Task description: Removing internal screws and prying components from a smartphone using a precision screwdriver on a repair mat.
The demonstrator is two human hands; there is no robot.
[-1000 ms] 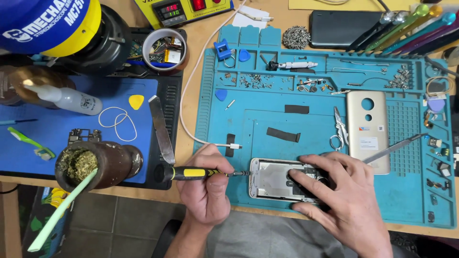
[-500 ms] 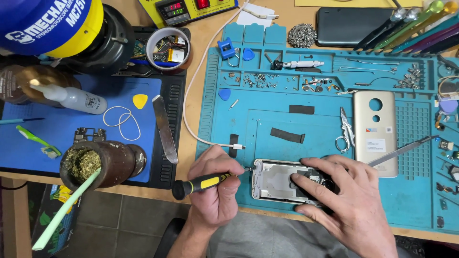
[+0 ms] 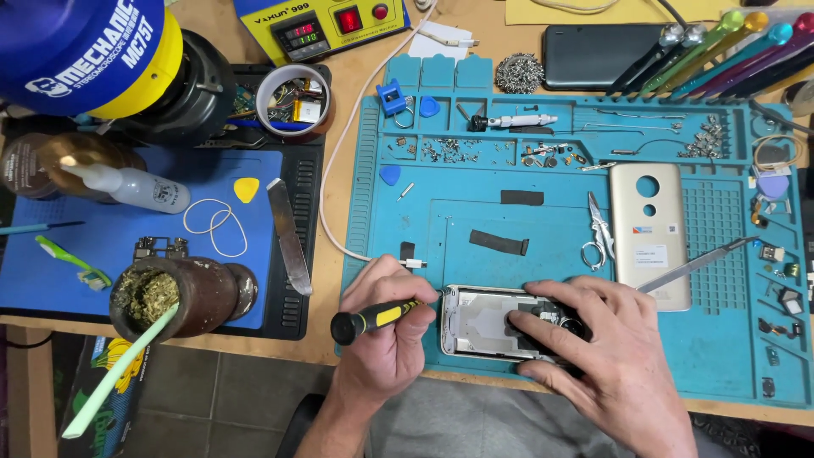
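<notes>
left hand (image 3: 386, 339), fingers closed on the screwdriver (image 3: 377, 317), has swung its tip to the phone frame's (image 3: 483, 326) edge; right hand (image 3: 606, 348), fingers spread, still pins the frame to the mat (image 3: 721, 356).

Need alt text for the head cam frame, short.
A person's left hand holds a black-and-yellow screwdriver to the left edge of an opened phone, which the right hand steadies on a teal repair mat. On the mat lie a gold back cover, small scissors and loose screws.
</notes>
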